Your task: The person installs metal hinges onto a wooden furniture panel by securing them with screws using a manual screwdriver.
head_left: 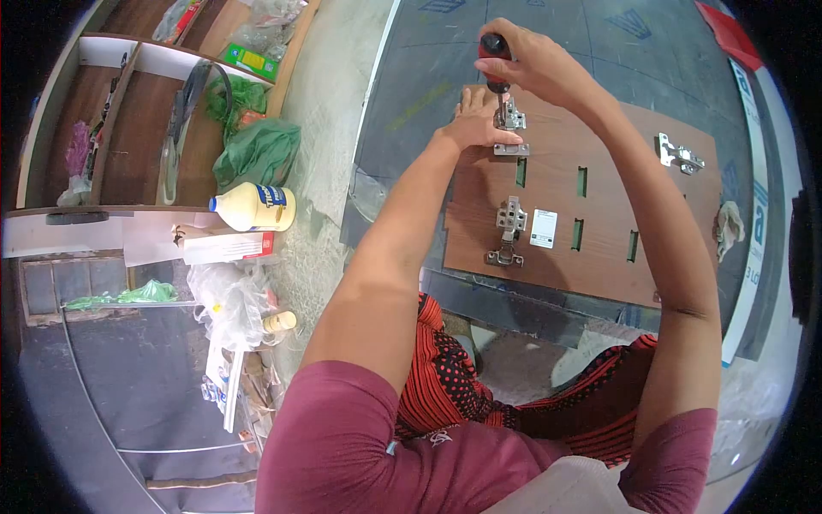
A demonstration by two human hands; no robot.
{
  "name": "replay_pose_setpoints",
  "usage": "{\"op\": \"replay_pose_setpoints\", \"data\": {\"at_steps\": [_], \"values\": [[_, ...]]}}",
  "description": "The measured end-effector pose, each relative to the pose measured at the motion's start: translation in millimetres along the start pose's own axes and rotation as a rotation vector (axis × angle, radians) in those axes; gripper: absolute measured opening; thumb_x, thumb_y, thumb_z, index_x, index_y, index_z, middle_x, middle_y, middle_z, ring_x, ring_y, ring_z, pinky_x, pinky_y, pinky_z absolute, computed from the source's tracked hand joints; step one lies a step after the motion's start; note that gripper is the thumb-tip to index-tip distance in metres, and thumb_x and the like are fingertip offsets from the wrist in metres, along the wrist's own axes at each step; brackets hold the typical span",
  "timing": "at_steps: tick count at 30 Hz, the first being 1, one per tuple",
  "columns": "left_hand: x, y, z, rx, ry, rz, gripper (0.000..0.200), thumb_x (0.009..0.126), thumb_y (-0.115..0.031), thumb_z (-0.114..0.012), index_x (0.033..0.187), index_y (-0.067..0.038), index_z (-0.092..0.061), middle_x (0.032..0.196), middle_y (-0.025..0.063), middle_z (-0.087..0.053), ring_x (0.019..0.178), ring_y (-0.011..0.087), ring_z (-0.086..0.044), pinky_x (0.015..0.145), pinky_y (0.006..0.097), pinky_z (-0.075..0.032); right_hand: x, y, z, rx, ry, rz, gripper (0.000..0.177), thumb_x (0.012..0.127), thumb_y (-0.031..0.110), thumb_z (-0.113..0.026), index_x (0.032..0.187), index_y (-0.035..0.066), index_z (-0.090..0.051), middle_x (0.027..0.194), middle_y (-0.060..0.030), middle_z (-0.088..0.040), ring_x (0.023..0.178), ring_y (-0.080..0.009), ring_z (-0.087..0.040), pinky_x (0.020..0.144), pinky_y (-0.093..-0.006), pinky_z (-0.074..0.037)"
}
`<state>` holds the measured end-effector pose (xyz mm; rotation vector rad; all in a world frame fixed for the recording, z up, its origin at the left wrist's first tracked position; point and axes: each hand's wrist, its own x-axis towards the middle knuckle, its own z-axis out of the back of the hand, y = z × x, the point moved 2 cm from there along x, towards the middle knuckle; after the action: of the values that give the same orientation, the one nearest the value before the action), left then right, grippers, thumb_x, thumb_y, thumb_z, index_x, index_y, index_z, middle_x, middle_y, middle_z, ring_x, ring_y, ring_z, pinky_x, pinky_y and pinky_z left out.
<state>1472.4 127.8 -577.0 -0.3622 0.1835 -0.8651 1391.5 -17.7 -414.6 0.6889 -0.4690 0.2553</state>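
Observation:
My right hand is wrapped round the red and black handle of a screwdriver, held upright over a metal cabinet hinge. The screwdriver's shaft runs down to that hinge; its tip is hard to make out. Flat on the brown wooden panel lies my left hand, fingers spread, with the thumb across the hinge. A second hinge sits nearer me on the panel, beside a white label. Another hinge lies at the panel's right side. Several slots are cut through the panel.
Beneath the panel is a dark sheet-covered surface. Left stands a wooden compartment unit with bags and tools. A yellowish bottle, a box and plastic bags lie below it. A crumpled cloth lies right.

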Motion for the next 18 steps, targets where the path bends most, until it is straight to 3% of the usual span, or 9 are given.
{"op": "replay_pose_setpoints", "data": {"at_steps": [2, 5, 9, 12, 14, 18], "values": [[-3.2, -6.7, 6.1, 0.021, 0.019, 0.004, 0.103, 0.061, -0.068, -0.07, 0.141, -0.013, -0.035, 0.141, 0.0207, -0.027, 0.133, 0.0418, -0.015, 0.108, 0.0566, -0.019, 2.1, -0.4, 1.9, 0.071, -0.001, 0.074, 0.037, 0.085, 0.037, -0.065, 0.104, 0.007, -0.054, 0.09, -0.0152, -0.065, 0.078, -0.0313, -0.065, 0.067, -0.0389, -0.052], [-3.9, -7.9, 6.4, 0.06, 0.031, 0.007, 0.102, 0.064, -0.067, -0.068, 0.141, -0.01, -0.035, 0.141, 0.023, -0.027, 0.133, 0.0419, -0.018, 0.11, 0.0528, -0.02, 2.1, -3.2, -0.3, 0.04, 0.018, -0.079, 0.037, 0.086, 0.04, -0.063, 0.104, 0.008, -0.054, 0.091, -0.0142, -0.065, 0.077, -0.0295, -0.065, 0.066, -0.0387, -0.052], [-1.0, -3.5, 1.9, 0.084, 0.017, 0.003, 0.101, 0.065, -0.069, -0.067, 0.141, -0.009, -0.036, 0.141, 0.023, -0.028, 0.133, 0.0411, -0.019, 0.11, 0.0509, -0.02, 1.4, -4.4, -6.5, -0.199, -0.117, -0.054, 0.037, 0.086, 0.04, -0.063, 0.103, 0.009, -0.055, 0.093, -0.0136, -0.065, 0.076, -0.0277, -0.065, 0.064, -0.0384, -0.052], [-0.1, -0.1, -2.0, 0.102, -0.006, -0.014, 0.101, 0.065, -0.069, -0.067, 0.139, -0.007, -0.037, 0.14, 0.0226, -0.029, 0.132, 0.0409, -0.02, 0.111, 0.0497, -0.02, 4.9, -7.6, -4.6, -0.075, -0.08, 0.048, 0.038, 0.086, 0.041, -0.063, 0.102, 0.008, -0.055, 0.093, -0.0139, -0.065, 0.074, -0.0268, -0.064, 0.062, -0.0359, -0.052], [-1.1, -1.6, 0.9, 0.083, 0.005, -0.011, 0.102, 0.065, -0.07, -0.066, 0.139, -0.007, -0.038, 0.14, 0.0226, -0.029, 0.132, 0.0407, -0.02, 0.111, 0.0495, -0.019, 4.2, 1.8, 5.4, 0.193, 0.175, -0.141, 0.04, 0.087, 0.043, -0.061, 0.104, 0.008, -0.054, 0.092, -0.0137, -0.066, 0.077, -0.0246, -0.066, 0.061, -0.0345, -0.052], [0.2, 0.8, -1.5, 0.077, 0.005, -0.026, 0.103, 0.064, -0.07, -0.066, 0.139, -0.006, -0.037, 0.139, 0.0225, -0.03, 0.132, 0.0402, -0.02, 0.111, 0.0484, -0.019, 5.5, -5.6, 1.9, 0.276, 0.225, -0.145, 0.042, 0.087, 0.045, -0.061, 0.107, 0.009, -0.055, 0.089, -0.0117, -0.066, 0.077, -0.0208, -0.065, 0.058, -0.0322, -0.052]]}}
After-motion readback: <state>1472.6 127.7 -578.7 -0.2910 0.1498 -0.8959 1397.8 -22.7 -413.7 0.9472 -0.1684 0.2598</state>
